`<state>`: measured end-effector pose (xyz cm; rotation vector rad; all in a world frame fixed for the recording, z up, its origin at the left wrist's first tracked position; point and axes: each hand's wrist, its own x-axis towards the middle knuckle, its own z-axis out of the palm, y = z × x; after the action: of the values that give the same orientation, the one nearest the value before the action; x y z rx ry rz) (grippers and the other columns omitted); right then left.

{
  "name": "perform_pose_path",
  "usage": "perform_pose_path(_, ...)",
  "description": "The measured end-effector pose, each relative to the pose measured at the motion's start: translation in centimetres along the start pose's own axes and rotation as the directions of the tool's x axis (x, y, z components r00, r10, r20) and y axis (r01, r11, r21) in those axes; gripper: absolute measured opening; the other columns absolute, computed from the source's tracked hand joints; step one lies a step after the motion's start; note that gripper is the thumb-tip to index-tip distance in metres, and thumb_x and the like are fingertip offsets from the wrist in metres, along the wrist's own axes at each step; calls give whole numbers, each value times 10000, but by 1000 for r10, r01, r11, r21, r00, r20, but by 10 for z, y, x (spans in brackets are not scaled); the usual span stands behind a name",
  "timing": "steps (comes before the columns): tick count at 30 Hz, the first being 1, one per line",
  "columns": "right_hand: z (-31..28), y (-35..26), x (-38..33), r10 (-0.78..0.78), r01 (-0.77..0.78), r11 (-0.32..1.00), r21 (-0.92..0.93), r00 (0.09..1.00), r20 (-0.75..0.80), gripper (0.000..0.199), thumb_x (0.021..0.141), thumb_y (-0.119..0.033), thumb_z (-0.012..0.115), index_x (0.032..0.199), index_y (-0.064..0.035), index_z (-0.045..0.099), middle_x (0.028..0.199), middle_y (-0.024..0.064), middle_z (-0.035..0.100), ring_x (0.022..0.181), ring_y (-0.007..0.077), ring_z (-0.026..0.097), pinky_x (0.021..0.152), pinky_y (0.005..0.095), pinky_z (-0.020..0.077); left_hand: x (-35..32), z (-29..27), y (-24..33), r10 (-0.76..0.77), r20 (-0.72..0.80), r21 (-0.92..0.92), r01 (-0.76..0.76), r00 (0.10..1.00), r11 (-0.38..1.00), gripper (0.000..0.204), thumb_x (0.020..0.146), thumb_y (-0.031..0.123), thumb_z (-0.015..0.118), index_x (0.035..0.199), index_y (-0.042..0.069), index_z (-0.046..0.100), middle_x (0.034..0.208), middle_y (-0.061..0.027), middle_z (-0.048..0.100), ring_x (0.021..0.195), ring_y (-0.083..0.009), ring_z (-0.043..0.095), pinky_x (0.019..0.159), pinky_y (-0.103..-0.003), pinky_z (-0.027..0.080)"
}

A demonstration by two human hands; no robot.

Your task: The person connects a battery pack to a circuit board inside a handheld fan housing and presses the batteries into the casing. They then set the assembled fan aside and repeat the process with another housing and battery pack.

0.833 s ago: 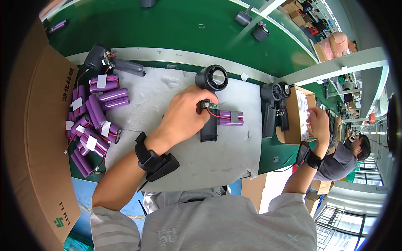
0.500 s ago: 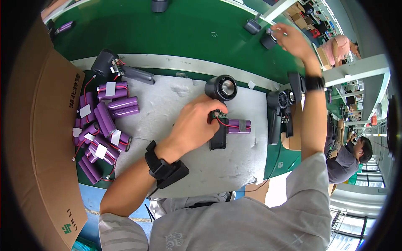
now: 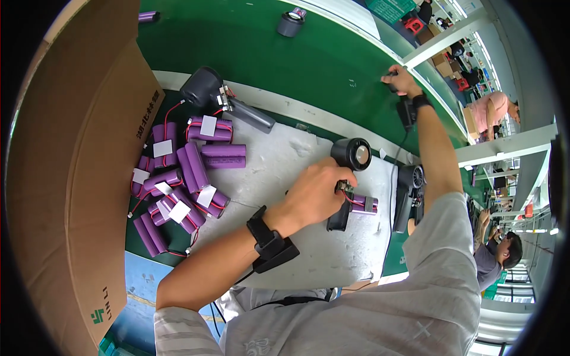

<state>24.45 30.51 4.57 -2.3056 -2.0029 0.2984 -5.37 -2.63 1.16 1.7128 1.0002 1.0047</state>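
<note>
My left hand (image 3: 317, 193) is closed around the dark handle (image 3: 338, 221) of a fan-like handheld device on the white foam pad (image 3: 285, 151). Its round black head (image 3: 351, 154), with a shiny centre, points away beyond my fingers. A small circuit board (image 3: 344, 187) shows at my fingertips, and red wires run from it to a purple battery pack (image 3: 365, 204) beside the handle. Far to the right, over the green surface, my right hand (image 3: 401, 82) is closed on a dark piece (image 3: 390, 83), mostly hidden by the fingers.
Several purple battery packs (image 3: 193, 166) with white tags lie heaped at left, below an opened dark device (image 3: 202, 86). A tall cardboard box (image 3: 89, 178) borders the left side. Another dark device (image 3: 409, 190) lies right of the pad. A dark cylindrical part (image 3: 291, 24) sits at the back.
The view has turned, so the bench appears shifted to the right. My right hand, blurred with fingers apart beside dark parts before, is now closed on one. The left hand keeps its hold.
</note>
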Motion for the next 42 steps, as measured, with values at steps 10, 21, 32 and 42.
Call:
perform_pose_path(10, -101, -17, -278, -421, 390, 907, 160, 817, 395, 442, 776, -190, 750, 1160, -128, 542, 967, 11, 583, 859, 133, 556, 778, 284, 449, 20, 20, 5, -48, 30, -15, 49, 998, 999, 308, 728, -58, 622, 996, 74, 694, 878, -92, 611, 694, -187, 593, 653, -307, 494)
perform_pose_path(21, -55, 51, -363, -159, 234, 953, -191, 928, 338, 524, 707, -150, 793, 1178, -131, 564, 1089, 157, 592, 968, 358, 585, 777, 409, 488, 27, 40, 19, -143, 97, -8, 145, 985, 989, 280, 753, -58, 602, 1001, 46, 681, 931, -60, 655, 642, -108, 559, 622, -270, 469)
perform_pose_path(32, 20, 2, -369, -700, 716, 693, 84, 696, -157, 706, 691, -1, 739, 1340, -85, 475, 1137, 160, 599, 1020, 347, 597, 873, 399, 498, 23, 41, 22, -141, 64, 14, 141, 988, 990, 272, 738, -32, 625, 994, 39, 688, 753, -48, 653, 594, -106, 560, 571, -272, 460)
perform_pose_path(42, 4, 0, -365, -547, 152, 635, 758, 781, 302, 667, 796, 27, 665, 1403, -62, 402, 1016, 87, 631, 917, 193, 649, 737, 312, 532, 20, 25, 15, -158, 56, 74, 153, 986, 985, 292, 723, 11, 662, 1006, 45, 726, 804, -78, 696, 664, -130, 628, 628, -276, 505)
